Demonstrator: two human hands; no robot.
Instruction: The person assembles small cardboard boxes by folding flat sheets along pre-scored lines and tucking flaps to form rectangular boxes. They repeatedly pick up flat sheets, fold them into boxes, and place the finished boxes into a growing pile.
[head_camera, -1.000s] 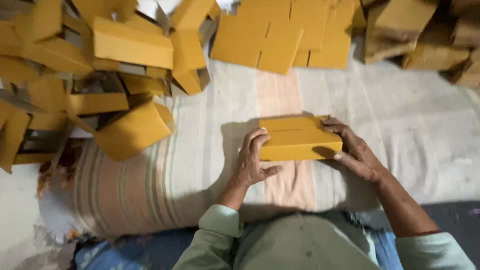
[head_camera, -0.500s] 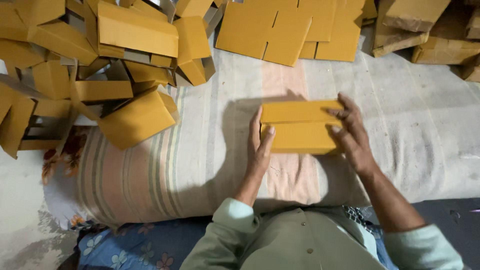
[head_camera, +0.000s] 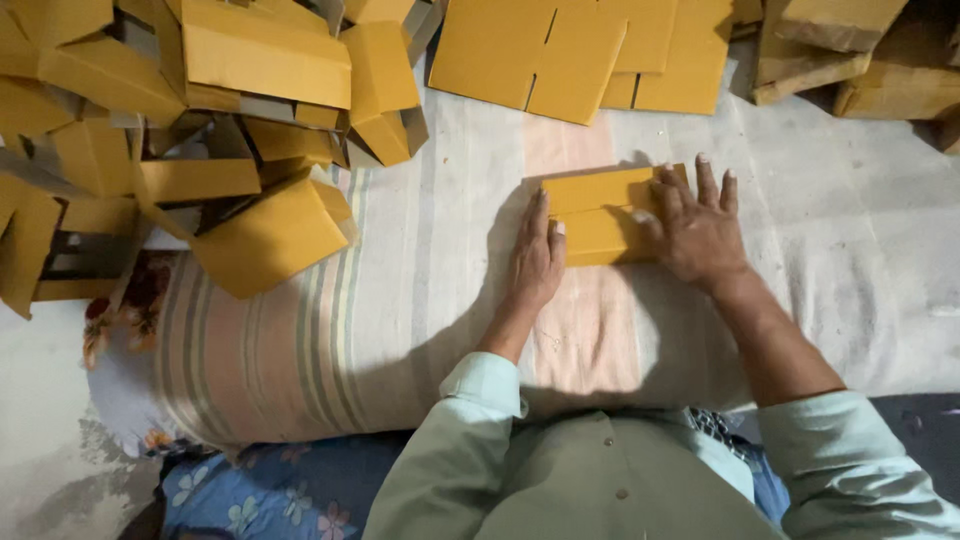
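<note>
A pale striped cloth (head_camera: 400, 300) covers the bedding-like pad that fills most of the view, its near edge bulging just in front of the person's lap. Bare cloth lies open to the right of the hands and below them, giving free room on that side. At upper left a large jumbled heap of folded yellow cardboard boxes (head_camera: 190, 130) crowds up to the cloth's left half, the nearest box tilted and overhanging the striped part. Along the top edge lie flat yellow cardboard sheets (head_camera: 570, 55), their lower edges just above the hands but apart from them. At upper right sits a pile of duller brown cartons (head_camera: 860, 60), well apart from the work.

Near the middle of the cloth lies a flat yellow cardboard piece (head_camera: 595, 212), its long edges running left to right, slightly tilted. The left hand (head_camera: 535, 262) lies flat beside its left edge, fingers (head_camera: 540, 215) straight and together, touching that end without gripping. The right hand (head_camera: 697, 228) presses palm-down on the right end, fingers (head_camera: 705, 180) spread open and reaching past the far edge, closed around nothing.
</note>
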